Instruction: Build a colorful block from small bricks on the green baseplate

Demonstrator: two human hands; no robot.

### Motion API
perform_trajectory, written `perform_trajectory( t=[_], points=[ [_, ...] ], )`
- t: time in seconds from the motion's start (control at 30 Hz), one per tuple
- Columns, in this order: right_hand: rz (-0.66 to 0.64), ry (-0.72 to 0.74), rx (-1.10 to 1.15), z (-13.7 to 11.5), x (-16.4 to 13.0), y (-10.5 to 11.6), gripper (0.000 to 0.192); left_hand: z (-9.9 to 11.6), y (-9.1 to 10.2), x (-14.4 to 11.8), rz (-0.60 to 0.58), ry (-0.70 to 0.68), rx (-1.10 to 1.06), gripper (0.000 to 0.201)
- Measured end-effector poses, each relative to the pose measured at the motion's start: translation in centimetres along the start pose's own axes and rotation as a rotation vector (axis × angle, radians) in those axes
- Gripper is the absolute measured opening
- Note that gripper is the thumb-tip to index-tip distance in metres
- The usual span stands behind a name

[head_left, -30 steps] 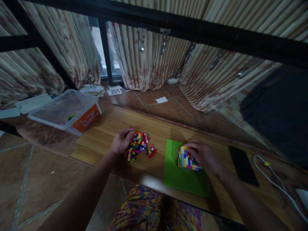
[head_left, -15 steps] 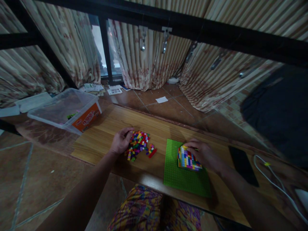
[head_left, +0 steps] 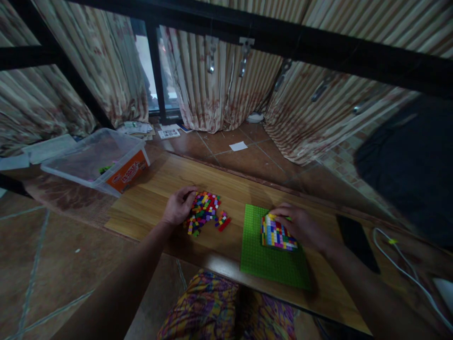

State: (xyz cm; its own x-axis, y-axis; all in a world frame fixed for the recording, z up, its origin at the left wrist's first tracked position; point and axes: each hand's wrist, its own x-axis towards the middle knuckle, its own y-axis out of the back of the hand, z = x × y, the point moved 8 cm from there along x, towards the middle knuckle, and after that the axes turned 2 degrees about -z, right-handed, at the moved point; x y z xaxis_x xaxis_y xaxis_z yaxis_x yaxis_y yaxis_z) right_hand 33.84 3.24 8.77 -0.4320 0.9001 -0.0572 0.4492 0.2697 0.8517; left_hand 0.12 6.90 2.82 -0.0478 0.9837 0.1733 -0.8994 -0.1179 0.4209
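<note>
The left hand (head_left: pixel 179 208) curls its fingers into the loose brick pile (head_left: pixel 203 212) at frame centre; whether it grips one I cannot tell. The right hand (head_left: pixel 300 225) rests open-fingered on the multicoloured brick block (head_left: pixel 276 233) – lower right of centre, on the green baseplate (head_left: pixel 264 259). Best to pinch a single brick cleanly and brace the block flat.

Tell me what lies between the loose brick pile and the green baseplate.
In the head view, only bare wooden table lies between the loose brick pile and the green baseplate. A few stray bricks, one red, sit at the pile's right edge.

Head camera looks forward and down, near the wooden table (head_left: pixel 170 184).
</note>
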Motion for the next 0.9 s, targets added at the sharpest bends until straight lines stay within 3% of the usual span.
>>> perform_trajectory(
  t=[0.67, 0.9],
  points=[
    [0.004, -0.165, 0.25, 2.6, -0.9, -1.1, 0.028, -0.3, 0.2, 0.2, -0.006, 0.014, 0.052, 0.036],
    [0.257, -0.171, 0.218, 3.5, -4.8, 0.9, 0.057, -0.7, 0.1, 0.4, -0.026, 0.0, 0.07, 0.038]
  ],
)
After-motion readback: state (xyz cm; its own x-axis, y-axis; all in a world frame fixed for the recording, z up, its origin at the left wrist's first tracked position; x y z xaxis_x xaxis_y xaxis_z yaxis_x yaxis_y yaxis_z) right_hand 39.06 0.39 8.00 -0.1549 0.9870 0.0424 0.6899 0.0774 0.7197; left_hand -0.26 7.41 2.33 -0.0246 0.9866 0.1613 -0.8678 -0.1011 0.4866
